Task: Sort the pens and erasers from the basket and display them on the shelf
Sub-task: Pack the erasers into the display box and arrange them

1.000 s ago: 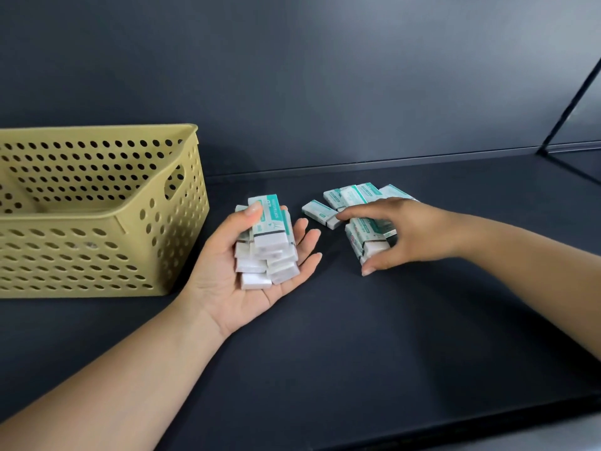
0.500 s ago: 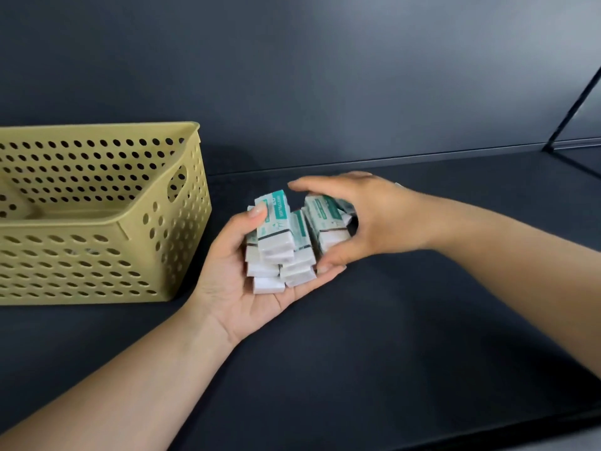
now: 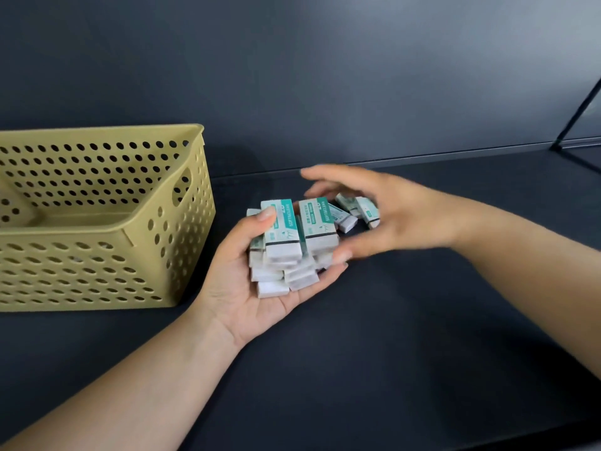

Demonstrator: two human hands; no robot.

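Left grip: left hand [image 3: 260,288] lies palm up, thumb curled over a loose heap of white rubber erasers in teal-and-white paper sleeves [image 3: 289,249], clamping them against the palm and fingers
Right grip: right hand [image 3: 390,216] hovers just beside the heap, fingers spread and blurred; it seems to hold nothing, thumb tip near the heap's right edge
Erasers on shelf: a few more sleeved erasers [image 3: 357,209] lie flat on the dark matte shelf [image 3: 390,353], just behind the held heap and beneath the right hand
Handling: likely light, slightly soft blocks; the paper sleeves look slick, so a stacked heap could slide apart; best taken across the long sides, a few at a time
Basket: olive-yellow perforated plastic basket [image 3: 97,242] stands on the shelf left of the hands; what shows of its inside appears bare, though the near wall hides part of the floor
Pens: none visible
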